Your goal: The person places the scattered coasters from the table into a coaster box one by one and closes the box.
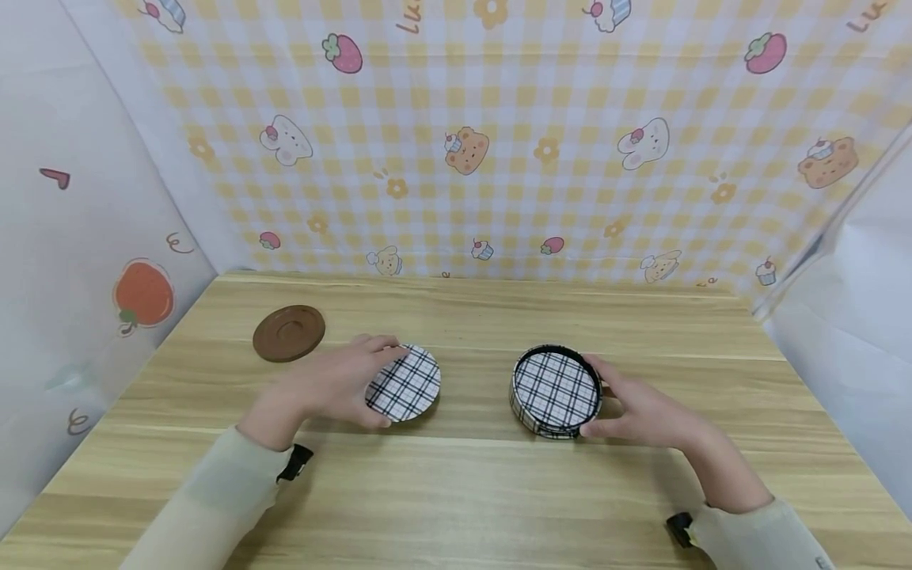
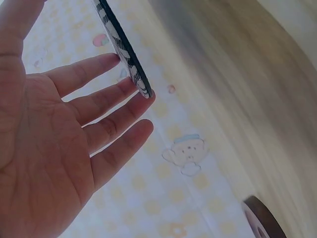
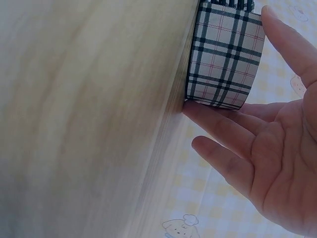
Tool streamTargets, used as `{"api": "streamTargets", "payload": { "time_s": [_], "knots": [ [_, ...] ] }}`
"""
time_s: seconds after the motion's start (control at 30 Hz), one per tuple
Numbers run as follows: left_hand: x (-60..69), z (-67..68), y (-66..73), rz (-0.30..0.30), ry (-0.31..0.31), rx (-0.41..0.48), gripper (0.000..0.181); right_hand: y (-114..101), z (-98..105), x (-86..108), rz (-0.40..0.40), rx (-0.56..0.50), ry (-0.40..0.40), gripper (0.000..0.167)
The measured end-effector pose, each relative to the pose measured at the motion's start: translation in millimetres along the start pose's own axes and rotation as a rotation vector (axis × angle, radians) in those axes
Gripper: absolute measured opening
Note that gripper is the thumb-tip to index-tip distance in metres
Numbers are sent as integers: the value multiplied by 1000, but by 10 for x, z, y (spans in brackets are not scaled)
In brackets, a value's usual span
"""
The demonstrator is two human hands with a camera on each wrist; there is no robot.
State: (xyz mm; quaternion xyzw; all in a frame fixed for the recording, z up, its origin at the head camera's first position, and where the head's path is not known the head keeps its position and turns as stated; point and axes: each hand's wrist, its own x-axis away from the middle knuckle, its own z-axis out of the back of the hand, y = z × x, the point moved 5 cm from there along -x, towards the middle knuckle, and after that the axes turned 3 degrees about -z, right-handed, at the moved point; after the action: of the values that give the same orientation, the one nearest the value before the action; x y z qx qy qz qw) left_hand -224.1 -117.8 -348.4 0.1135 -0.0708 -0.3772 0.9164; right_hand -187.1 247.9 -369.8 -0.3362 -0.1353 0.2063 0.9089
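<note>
My left hand (image 1: 338,380) grips a round plaid coaster (image 1: 406,384) by its left edge, thumb on the near side and fingers on the far side. The left wrist view shows the coaster's thin edge (image 2: 130,59) raised off the table, with fingertips against it. To the right stands a round plaid coaster holder (image 1: 545,427) with a black inner rim. Inside it lies another plaid coaster (image 1: 556,388). My right hand (image 1: 651,412) holds the holder's right side between thumb and fingers; the right wrist view shows its plaid wall (image 3: 225,57) on the wooden table.
A brown round mat (image 1: 288,333) with a ringed centre lies at the back left of the wooden table (image 1: 470,507). A yellow checked cloth (image 1: 513,95) hangs behind the table, with white cloth at both sides.
</note>
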Motion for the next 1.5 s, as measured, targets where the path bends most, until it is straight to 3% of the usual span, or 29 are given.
{"api": "streamTargets", "payload": {
  "time_s": [0.27, 0.5, 0.9, 1.5],
  "knots": [
    [-206, -24, 182, -16, -54, 17, 95, -15, 9, 1, -4, -1, -3, 102],
    [-424, -35, 398, -98, -81, 4, 95, -14, 6, 3, -3, -12, -9, 102],
    [-722, -61, 647, -198, -110, -7, 95, 1, 10, 3, -3, -12, -11, 102],
    [-1077, -130, 928, -251, -119, 1, 95, -7, 15, 7, -24, 39, -10, 105]
  ]
}}
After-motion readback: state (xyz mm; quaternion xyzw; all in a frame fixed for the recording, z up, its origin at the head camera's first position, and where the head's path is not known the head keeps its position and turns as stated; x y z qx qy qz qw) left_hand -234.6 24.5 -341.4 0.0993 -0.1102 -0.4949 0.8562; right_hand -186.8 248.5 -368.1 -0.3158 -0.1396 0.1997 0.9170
